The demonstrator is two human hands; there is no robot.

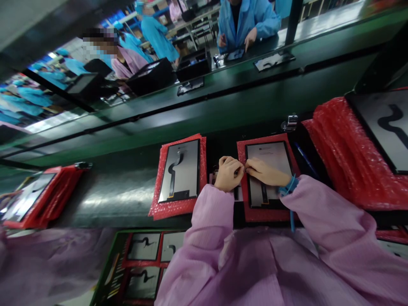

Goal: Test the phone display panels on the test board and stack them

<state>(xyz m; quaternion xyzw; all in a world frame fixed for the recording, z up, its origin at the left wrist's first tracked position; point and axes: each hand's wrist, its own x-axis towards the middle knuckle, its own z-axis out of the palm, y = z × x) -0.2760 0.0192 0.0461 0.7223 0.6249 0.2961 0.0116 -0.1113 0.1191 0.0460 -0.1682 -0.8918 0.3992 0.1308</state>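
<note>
My left hand (228, 173) and my right hand (266, 172) meet with fingertips pinched close together, over the left edge of a display panel (274, 152). What the fingers hold, if anything, is too small to make out. That panel lies on a red bubble-wrap sheet (241, 148), its black flex cable partly covered by my right hand. A blue band (289, 185) circles my right wrist. Left of my hands, a second display panel (186, 170) with a curved black cable rests on red bubble-wrap sheets (155, 209).
A stack of red bubble wrap (334, 144) with a panel (390, 127) stands at right, near a blue pen (306, 159) and a shiny metal piece (290, 123). A green crate (106, 265) of panels sits below. Across the bench, a person in blue (248, 21) handles a panel.
</note>
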